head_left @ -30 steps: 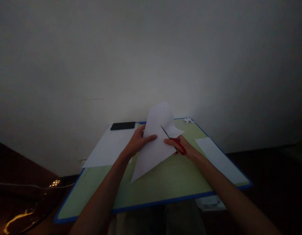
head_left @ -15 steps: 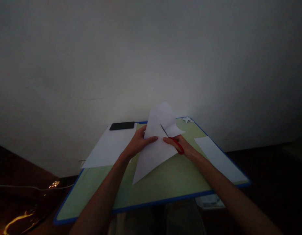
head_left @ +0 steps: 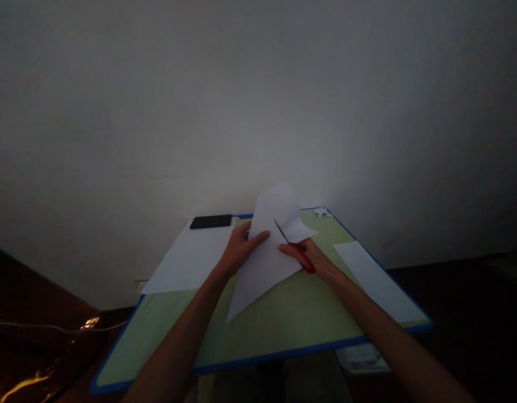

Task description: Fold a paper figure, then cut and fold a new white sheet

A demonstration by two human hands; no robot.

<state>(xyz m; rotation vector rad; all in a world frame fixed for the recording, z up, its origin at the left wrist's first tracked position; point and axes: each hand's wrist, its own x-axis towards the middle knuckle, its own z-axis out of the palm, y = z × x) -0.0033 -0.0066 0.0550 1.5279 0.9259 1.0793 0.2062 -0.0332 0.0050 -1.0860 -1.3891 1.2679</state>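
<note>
Paper: your paper [head_left: 264, 271] is up over the middle of the worktop [head_left: 283, 336], tilted, with its top curled and a loose flap on the side toward the worktop's right edge.
Left hand: your left hand [head_left: 239, 246] has its grip pinched on the paper, over the worktop's middle, a bit to its left. The thumb is on top, and some fingers are tucked behind.
Right hand: your right hand [head_left: 315, 258] has its grip closed around the scissors [head_left: 302, 256], over the worktop's middle, a bit to its right.
Blades: one dark blade lies over the paper. I cannot see the other one, so I cannot tell how far apart they are.
How paper feels: it looks very light, thin and floppy. It should bend easily, and a hard squeeze or tug could crease or rip it.
Where to hold paper: pinch it softly near its edge, thumb on top and fingers under, well away from the blade.
How scissors feel: they look stiff and a bit heavier than paper, and the tip looks pointy. Hold only the red handle.
Around: a black slab [head_left: 211, 222] rests on the left sheet [head_left: 185, 257] at the worktop's back left; the right sheet [head_left: 370, 277] lies along its right edge; white scraps [head_left: 323, 212] sit at its back right corner.
</note>
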